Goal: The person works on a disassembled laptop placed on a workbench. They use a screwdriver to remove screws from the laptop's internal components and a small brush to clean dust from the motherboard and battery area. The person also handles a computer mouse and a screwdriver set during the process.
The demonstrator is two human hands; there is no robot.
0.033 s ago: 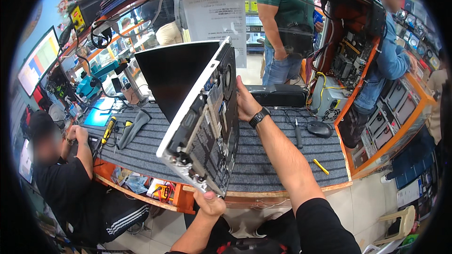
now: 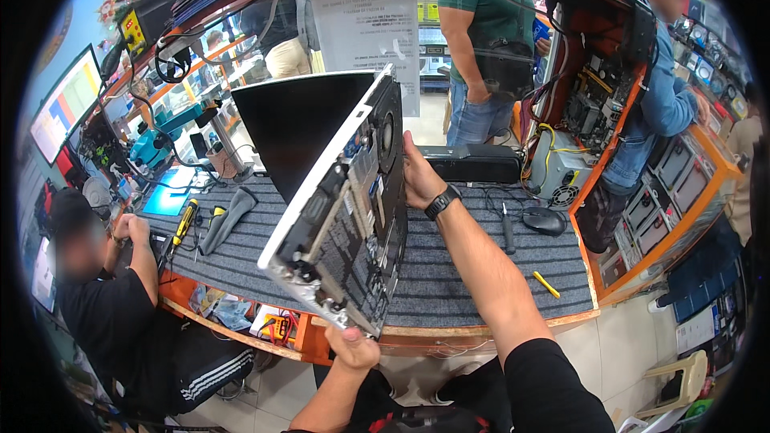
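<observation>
An open laptop [image 2: 341, 216] is held up on its edge over the bench, its bottom cover off and its inner parts and a round fan in view. Its dark screen [image 2: 305, 124] is turned to the left. At the lower near corner, my left hand [image 2: 354, 349] grips the laptop with the thumb on its edge. My right hand [image 2: 421, 175] is closed round the right edge, further back; some of its fingers are hidden behind the laptop.
A striped grey mat [image 2: 449, 281] covers the bench. Right of the laptop lie a mouse [image 2: 544, 220], a dark slim tool [image 2: 508, 228] and a yellow tool [image 2: 547, 284]. A yellow-black screwdriver [image 2: 186, 222] lies left. A seated person [image 2: 104, 305] works at the left.
The laptop has tilted slightly, its lower near corner shifting a little left and down. My left hand has moved slightly left with it; my right hand has stayed nearly in place.
</observation>
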